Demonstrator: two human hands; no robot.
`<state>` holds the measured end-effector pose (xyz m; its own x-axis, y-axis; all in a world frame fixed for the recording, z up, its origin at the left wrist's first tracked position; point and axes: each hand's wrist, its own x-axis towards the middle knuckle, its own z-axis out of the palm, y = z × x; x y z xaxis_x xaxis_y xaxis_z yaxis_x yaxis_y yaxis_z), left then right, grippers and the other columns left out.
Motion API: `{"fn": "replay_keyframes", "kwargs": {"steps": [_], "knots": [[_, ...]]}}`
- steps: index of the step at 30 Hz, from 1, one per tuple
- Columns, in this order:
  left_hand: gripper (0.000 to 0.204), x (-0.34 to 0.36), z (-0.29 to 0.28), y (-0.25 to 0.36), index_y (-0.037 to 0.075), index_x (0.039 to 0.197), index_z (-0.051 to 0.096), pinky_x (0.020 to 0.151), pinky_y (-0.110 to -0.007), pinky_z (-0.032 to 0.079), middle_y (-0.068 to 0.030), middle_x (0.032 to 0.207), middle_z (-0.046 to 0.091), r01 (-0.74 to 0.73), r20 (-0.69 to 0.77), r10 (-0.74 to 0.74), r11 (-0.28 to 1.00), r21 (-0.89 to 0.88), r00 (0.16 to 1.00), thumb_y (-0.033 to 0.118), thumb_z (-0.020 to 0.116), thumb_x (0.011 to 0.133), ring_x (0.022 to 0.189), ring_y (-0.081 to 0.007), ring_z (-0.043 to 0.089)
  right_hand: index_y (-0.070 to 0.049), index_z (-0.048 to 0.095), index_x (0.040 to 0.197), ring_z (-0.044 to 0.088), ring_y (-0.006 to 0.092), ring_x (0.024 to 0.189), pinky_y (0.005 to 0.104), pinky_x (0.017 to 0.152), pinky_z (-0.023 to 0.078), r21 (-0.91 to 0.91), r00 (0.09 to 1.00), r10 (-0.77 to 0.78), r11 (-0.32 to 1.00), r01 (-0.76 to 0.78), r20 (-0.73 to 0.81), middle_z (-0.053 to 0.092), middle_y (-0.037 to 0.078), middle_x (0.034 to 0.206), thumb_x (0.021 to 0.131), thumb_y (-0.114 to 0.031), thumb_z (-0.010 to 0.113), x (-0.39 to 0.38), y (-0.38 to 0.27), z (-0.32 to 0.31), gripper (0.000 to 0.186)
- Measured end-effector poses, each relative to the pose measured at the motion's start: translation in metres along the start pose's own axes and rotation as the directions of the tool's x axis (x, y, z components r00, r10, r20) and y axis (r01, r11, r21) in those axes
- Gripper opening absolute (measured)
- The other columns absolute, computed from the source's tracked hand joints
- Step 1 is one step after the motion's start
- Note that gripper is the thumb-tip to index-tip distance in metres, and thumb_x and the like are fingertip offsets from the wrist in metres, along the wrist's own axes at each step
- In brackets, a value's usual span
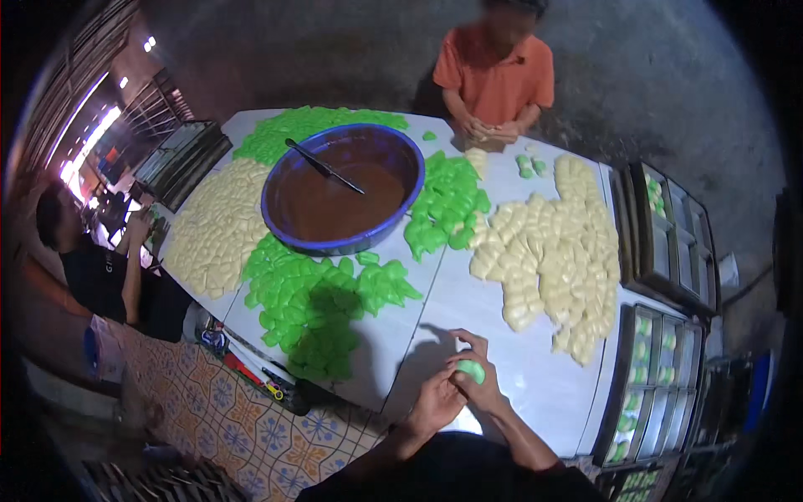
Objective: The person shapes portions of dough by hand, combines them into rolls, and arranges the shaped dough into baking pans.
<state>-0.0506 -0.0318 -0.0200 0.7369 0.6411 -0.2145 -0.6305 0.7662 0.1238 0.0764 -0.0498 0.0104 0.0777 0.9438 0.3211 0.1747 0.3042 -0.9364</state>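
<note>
My left hand (437, 398) is cupped against my right hand (483, 386) low over the front of the white tabletop (527, 402), and the two are closed round a pale green dough piece (471, 369). Part of the piece shows between the right fingers; the left fingertips are partly hidden. To the left of my hands lie bright green flattened dough pieces (293, 318), partly in shadow. Cream dough pieces (552, 251) cover the table ahead and right. A blue basin (389, 222) of brown paste with a dark utensil (330, 171) across it stands farther back.
A co-worker in orange (493, 75) handles dough at the far edge; another in black (92, 276) works at the left. Metal trays with green pieces (652, 385) line the right edge, more (673, 234) behind them. Dark trays (171, 163) sit at the back left. Patterned floor (251, 443) shows below.
</note>
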Motion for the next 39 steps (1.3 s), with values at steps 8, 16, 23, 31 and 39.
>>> {"fn": "replay_keyframes", "kwargs": {"steps": [8, 16, 23, 31, 39], "knots": [[0.091, 0.143, 0.09, 0.167, -0.012, 0.129, 0.041, 0.095, -0.046, 0.044, -0.0217, 0.114, 0.058, -0.194, 0.099, 0.167, 0.86, 0.472, 0.981, 0.069, 0.032, 0.089, 0.106, -0.0309, 0.058, -0.016, 0.0, 0.151, 0.038, 0.0287, 0.126, 0.0384, 0.088, 0.042, 0.579, 0.964, 0.252, 0.775, -0.253, 0.084, 0.023, 0.014, 0.147, 0.065, -0.074, 0.066, 0.021, 0.044, -0.03, 0.123], [0.079, 0.245, 0.063, 0.322, 0.002, 0.102, 0.066, 0.076, -0.045, 0.046, -0.014, 0.082, 0.067, 0.53, -0.438, 0.311, -0.349, 0.773, 0.844, 0.063, 0.017, 0.095, 0.081, -0.0334, 0.063, -0.018, 0.013, 0.151, 0.043, 0.0164, 0.115, 0.0345, 0.087, 0.047, 0.65, 0.957, 0.273, 0.746, -0.144, -0.101, 0.033, 0.008, 0.142, 0.08, -0.046, 0.07, 0.015, 0.083, -0.017, 0.095], [0.062, 0.161, 0.078, 0.213, 0.006, 0.095, 0.065, 0.073, -0.04, 0.046, -0.0153, 0.08, 0.063, 0.051, 0.591, 0.347, -0.887, 0.459, 0.728, 0.052, 0.024, 0.099, 0.081, -0.0308, 0.058, -0.006, 0.017, 0.148, 0.048, 0.0185, 0.113, 0.0293, 0.086, 0.046, 0.762, 0.927, 0.348, 0.636, -0.122, -0.141, 0.041, 0.012, 0.139, 0.093, -0.034, 0.058, 0.03, 0.073, -0.007, 0.075], [0.07, 0.053, 0.033, 0.054, 0.001, 0.144, 0.031, 0.103, -0.045, 0.032, -0.0128, 0.135, 0.045, 0.149, -0.336, 0.227, 0.581, 0.8, 0.914, 0.052, 0.038, 0.096, 0.114, -0.0249, 0.05, 0.001, 0.054, 0.124, 0.054, 0.0157, 0.097, 0.0264, 0.082, 0.045, 0.709, 0.553, 0.833, 0.403, -0.578, -0.023, 0.054, 0.01, 0.119, 0.094, -0.022, 0.057, 0.01, 0.053, 0.01, 0.039], [0.038, 0.018, 0.019, 0.021, -0.008, 0.124, 0.051, 0.083, -0.024, 0.05, -0.0141, 0.112, 0.059, -0.065, 0.035, 0.197, 0.148, 0.987, 0.98, -0.001, 0.059, 0.088, 0.095, -0.0162, 0.061, -0.003, 0.066, 0.106, 0.055, 0.0249, 0.103, 0.0311, 0.083, 0.048, -0.212, 0.947, 0.062, 0.968, -0.134, -0.314, 0.054, 0.012, 0.112, 0.08, 0.004, 0.062, -0.033, 0.023, -0.009, 0.027]]}}
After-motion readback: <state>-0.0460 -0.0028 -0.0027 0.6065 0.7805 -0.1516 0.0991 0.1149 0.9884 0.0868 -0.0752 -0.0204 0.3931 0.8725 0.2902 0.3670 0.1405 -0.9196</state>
